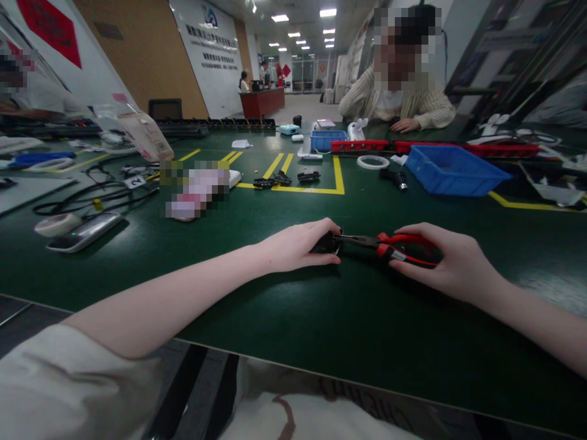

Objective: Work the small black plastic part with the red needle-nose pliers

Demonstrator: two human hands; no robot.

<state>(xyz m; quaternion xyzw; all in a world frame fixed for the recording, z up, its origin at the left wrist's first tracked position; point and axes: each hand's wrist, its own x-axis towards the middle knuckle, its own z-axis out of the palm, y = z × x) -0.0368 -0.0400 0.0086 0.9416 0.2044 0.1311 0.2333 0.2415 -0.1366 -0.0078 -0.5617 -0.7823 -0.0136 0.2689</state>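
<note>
The single head-worn view looks from above the near edge of the green table [275, 324], facing forward and down across its top (wide enough to catch the ceiling lights [328, 13] beyond it), close to the left hand [302, 245] and right hand [454, 263].

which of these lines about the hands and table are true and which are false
1. The right hand holds red-handled pliers. True.
2. The left hand is empty. False: it holds a small black part.
3. The pliers point away from the left hand. False: they point toward it.
4. Black pieces lie on the table beyond the hands. True.
</note>
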